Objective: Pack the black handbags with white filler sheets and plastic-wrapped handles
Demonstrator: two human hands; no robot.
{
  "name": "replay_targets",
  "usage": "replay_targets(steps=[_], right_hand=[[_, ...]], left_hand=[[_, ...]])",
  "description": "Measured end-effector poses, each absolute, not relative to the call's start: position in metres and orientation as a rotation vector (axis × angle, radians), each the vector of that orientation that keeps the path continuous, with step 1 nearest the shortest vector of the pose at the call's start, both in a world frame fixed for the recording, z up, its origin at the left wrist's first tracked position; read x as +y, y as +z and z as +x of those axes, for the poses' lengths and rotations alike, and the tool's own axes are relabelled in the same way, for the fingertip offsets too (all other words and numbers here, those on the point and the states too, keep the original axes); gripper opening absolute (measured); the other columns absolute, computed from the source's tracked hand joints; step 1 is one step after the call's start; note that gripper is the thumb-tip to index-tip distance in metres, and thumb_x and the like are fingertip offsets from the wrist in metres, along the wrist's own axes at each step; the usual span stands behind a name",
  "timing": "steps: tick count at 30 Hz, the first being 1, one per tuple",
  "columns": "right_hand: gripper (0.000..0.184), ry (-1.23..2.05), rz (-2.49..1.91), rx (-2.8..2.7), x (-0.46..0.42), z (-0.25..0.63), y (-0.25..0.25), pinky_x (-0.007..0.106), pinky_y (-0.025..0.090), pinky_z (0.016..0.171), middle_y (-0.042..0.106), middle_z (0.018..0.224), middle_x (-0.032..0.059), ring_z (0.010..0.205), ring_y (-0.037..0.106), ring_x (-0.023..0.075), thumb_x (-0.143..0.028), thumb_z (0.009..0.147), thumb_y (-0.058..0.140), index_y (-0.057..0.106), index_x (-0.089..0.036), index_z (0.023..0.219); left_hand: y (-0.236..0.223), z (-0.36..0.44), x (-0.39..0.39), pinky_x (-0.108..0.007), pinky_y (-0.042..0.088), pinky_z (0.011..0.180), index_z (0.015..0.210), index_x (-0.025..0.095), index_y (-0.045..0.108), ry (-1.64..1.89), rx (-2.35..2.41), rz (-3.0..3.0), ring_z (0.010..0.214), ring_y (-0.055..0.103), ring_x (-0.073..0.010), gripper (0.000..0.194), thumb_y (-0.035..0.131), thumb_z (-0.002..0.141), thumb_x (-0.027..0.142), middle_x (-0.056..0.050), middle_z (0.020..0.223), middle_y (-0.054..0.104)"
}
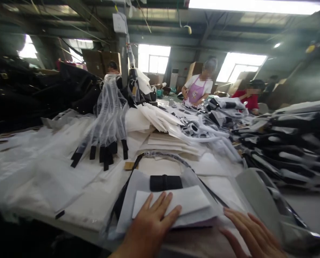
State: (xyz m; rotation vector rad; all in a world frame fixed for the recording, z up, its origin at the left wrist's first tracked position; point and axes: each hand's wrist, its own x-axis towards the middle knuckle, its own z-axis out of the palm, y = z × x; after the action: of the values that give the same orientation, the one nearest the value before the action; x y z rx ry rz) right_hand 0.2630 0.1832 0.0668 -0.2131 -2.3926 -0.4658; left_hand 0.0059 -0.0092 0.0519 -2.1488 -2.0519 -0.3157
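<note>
My left hand lies flat, fingers spread, on a folded white sheet that covers a pale grey bag. A black clasp piece shows just above the sheet. My right hand rests open, fingers stretched out, on the bag's right side near the table edge. A thin black strap arcs above the bag.
Black straps in clear plastic sleeves hang at centre left. Stacks of white sheets sit behind. Wrapped dark bags pile up on the right. Three other people work at the far end. Dark goods fill the left.
</note>
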Motion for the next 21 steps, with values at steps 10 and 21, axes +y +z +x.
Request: replay_targets(steps=[10,21], right_hand=[[0.047,-0.380,0.101,-2.557,0.173,0.206,0.046,0.032,0.040,0.115,0.058,0.141,0.0023,0.132,0.052,0.0157,-0.004,0.100,0.033,0.052,-0.017,0.141],[0.042,-0.312,0.044,-2.439,0.171,0.205,0.033,0.029,0.036,0.116,0.063,0.135,0.0014,0.126,0.058,0.0141,-0.006,0.101,0.035,0.060,-0.015,0.133]], left_hand=[[0.023,0.006,-0.005,-0.050,0.034,0.116,0.143,0.031,0.048,-0.323,-1.700,-1.864,0.137,0.046,-0.0250,0.051,0.036,0.098,0.011,0.001,0.152,0.047],[0.038,0.018,0.025,-0.038,0.023,0.119,0.120,0.019,0.065,-0.286,-1.482,-1.887,0.119,0.061,-0.0191,0.038,0.032,0.102,0.017,-0.005,0.123,0.071]])
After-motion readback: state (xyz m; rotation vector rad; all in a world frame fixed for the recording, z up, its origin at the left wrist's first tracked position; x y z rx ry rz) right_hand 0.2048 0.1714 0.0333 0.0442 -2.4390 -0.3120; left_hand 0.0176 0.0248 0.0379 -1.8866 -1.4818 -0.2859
